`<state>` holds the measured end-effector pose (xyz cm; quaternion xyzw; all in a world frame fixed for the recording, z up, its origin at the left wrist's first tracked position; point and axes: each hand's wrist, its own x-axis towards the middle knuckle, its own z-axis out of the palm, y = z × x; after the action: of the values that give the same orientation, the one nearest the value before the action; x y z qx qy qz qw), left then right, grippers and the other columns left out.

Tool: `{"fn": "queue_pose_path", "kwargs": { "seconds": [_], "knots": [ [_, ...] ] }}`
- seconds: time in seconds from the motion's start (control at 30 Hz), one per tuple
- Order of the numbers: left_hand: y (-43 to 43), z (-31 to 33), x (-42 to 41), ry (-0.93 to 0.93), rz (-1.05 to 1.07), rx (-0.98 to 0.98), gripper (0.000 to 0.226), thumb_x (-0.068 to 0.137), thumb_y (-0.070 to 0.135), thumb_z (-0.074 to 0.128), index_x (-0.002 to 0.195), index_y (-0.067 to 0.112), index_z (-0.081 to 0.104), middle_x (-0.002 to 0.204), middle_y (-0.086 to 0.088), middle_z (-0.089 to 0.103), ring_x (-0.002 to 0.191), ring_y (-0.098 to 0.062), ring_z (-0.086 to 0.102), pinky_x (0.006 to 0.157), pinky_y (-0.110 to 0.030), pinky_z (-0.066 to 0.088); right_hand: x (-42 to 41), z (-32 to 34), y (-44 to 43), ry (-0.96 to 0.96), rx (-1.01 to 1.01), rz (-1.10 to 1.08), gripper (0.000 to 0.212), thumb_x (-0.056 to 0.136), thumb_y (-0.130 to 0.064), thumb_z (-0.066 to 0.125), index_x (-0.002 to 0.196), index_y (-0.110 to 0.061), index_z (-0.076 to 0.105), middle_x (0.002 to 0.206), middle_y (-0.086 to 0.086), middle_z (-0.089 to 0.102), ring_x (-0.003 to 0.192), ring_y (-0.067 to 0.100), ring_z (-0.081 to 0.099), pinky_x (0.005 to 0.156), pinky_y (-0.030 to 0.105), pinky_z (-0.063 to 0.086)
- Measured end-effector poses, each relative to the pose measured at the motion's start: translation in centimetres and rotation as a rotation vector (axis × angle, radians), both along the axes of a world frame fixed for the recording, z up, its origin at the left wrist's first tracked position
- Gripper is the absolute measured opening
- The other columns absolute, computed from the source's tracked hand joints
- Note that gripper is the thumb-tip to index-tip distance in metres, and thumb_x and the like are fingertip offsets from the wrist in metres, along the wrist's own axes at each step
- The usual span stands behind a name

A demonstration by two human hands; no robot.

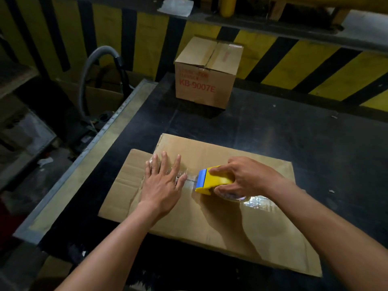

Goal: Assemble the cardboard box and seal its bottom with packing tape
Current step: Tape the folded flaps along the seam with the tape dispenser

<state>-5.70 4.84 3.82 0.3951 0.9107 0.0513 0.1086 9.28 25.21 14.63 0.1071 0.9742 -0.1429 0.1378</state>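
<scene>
My left hand (162, 181) lies flat with the fingers spread and straight, palm down, gripping nothing; the fingertips press on a shiny strip of tape (184, 176) stuck along the seam of the box (220, 217). My right hand (241, 178) is curled around the yellow tape dispenser (216, 180), thumb on the near side and forefinger stretched along its top toward the blue front edge. That blue edge sits low against the cardboard, just beside my left little finger. Both forearms reach in from the bottom of the view, the left one running up and to the right, the right one coming in from the lower right corner.

The box rests on the dark table (294, 127) right in front of me, its broad top face toward the camera. How tall it stands I cannot tell from this angle, and one flap sticks out at its left end. The clear roll under my right palm is mostly covered, only its lower rim showing. More glossy tape shows to the right of the dispenser, partly behind my wrist. A second, closed carton (206, 74) with red print stands at the far side of the table, well apart; the upper line of print is too blurred to read.
</scene>
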Motion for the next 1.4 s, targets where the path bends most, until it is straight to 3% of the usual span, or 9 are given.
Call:
{"fn": "queue_pose_path", "kwargs": {
  "seconds": [0.23, 0.43, 0.6, 0.7, 0.8, 0.9, 1.13, 1.27, 1.4],
  "knots": [
    [0.3, -0.2, -0.2, -0.013, 0.026, -0.023, 0.069, 0.103, 0.06, 0.006, 0.158, 0.027, -0.019, 0.166, -0.008, -0.024, 0.151, -0.028, -0.028, 0.124, -0.045, -0.015, 0.9, 0.5, 0.6, 0.062, 0.01, 0.034, 0.064, 0.082, -0.067, 0.062, 0.141, -0.045, 0.05, 0.087, -0.006, 0.05, 0.086, 0.019, 0.054, 0.071, 0.038, 0.048],
    [0.3, -0.1, -0.2, -0.004, 0.025, -0.037, 0.07, 0.102, 0.06, 0.003, 0.158, 0.025, -0.018, 0.166, -0.008, -0.024, 0.151, -0.027, -0.028, 0.124, -0.045, -0.015, 3.9, 2.2, 3.0, 0.046, 0.008, 0.047, 0.058, 0.087, -0.056, 0.065, 0.141, -0.04, 0.051, 0.085, -0.023, 0.049, 0.086, 0.005, 0.044, 0.065, 0.012, 0.038],
    [0.2, 0.3, 0.0, 0.001, 0.007, -0.058, 0.07, 0.102, 0.059, 0.001, 0.157, 0.024, -0.021, 0.165, -0.01, -0.026, 0.15, -0.029, -0.028, 0.125, -0.047, -0.013, 6.0, 1.5, 2.9, 0.001, 0.031, -0.005, 0.064, 0.085, -0.063, 0.063, 0.144, -0.044, 0.045, 0.098, -0.003, 0.055, 0.088, 0.012, 0.049, 0.062, 0.017, 0.034],
    [1.1, 1.1, 0.9, 0.018, 0.028, -0.032, 0.067, 0.106, 0.049, 0.01, 0.16, 0.019, -0.015, 0.165, -0.015, -0.023, 0.152, -0.034, -0.024, 0.123, -0.049, -0.017, 5.5, 0.7, 2.5, -0.026, 0.069, -0.019, 0.066, 0.084, -0.066, 0.062, 0.144, -0.045, 0.045, 0.096, -0.005, 0.049, 0.088, 0.013, 0.048, 0.063, 0.023, 0.032],
    [3.2, 1.4, 3.1, 0.015, -0.125, 0.135, 0.061, 0.109, 0.036, 0.017, 0.162, 0.015, -0.002, 0.168, -0.015, -0.01, 0.155, -0.029, -0.013, 0.124, -0.047, -0.012, 5.4, 0.3, 2.7, -0.028, 0.079, -0.039, 0.066, 0.084, -0.066, 0.061, 0.144, -0.045, 0.046, 0.096, -0.006, 0.048, 0.089, 0.013, 0.048, 0.07, 0.025, 0.033],
    [5.1, 0.6, 5.1, -0.014, -0.304, 0.106, 0.058, 0.109, 0.039, 0.012, 0.162, 0.021, -0.002, 0.169, -0.01, -0.009, 0.155, -0.026, -0.013, 0.125, -0.05, -0.008, 5.3, 0.4, 2.6, -0.037, 0.069, -0.037, 0.066, 0.085, -0.064, 0.062, 0.145, -0.043, 0.045, 0.102, -0.004, 0.052, 0.091, 0.011, 0.047, 0.071, 0.024, 0.032],
    [5.1, -0.8, 5.1, 0.021, -0.322, 0.04, 0.065, 0.096, 0.054, -0.017, 0.157, 0.03, -0.014, 0.168, 0.0, -0.017, 0.153, -0.02, -0.022, 0.124, -0.046, -0.015, 5.6, 0.6, 3.1, -0.048, 0.042, -0.046, 0.067, 0.084, -0.066, 0.061, 0.145, -0.044, 0.044, 0.098, -0.005, 0.05, 0.09, 0.011, 0.046, 0.071, 0.026, 0.034],
    [5.1, -1.1, 5.1, 0.042, -0.307, 0.039, 0.061, 0.102, 0.051, -0.005, 0.158, 0.03, -0.013, 0.168, 0.001, -0.017, 0.154, -0.019, -0.02, 0.124, -0.047, -0.014, 7.3, 0.8, 4.3, -0.049, 0.038, -0.051, 0.064, 0.084, -0.066, 0.061, 0.143, -0.047, 0.045, 0.099, -0.003, 0.055, 0.089, 0.01, 0.047, 0.065, 0.022, 0.032],
    [5.1, -1.2, 5.1, 0.042, -0.304, 0.049, 0.058, 0.105, 0.05, 0.0, 0.159, 0.03, -0.013, 0.168, 0.001, -0.018, 0.153, -0.019, -0.023, 0.124, -0.047, -0.014, 10.2, 1.8, 6.1, -0.112, 0.025, -0.09, 0.063, 0.085, -0.066, 0.058, 0.144, -0.053, 0.039, 0.101, -0.009, 0.052, 0.091, 0.008, 0.046, 0.075, 0.027, 0.042]
  ]
}}
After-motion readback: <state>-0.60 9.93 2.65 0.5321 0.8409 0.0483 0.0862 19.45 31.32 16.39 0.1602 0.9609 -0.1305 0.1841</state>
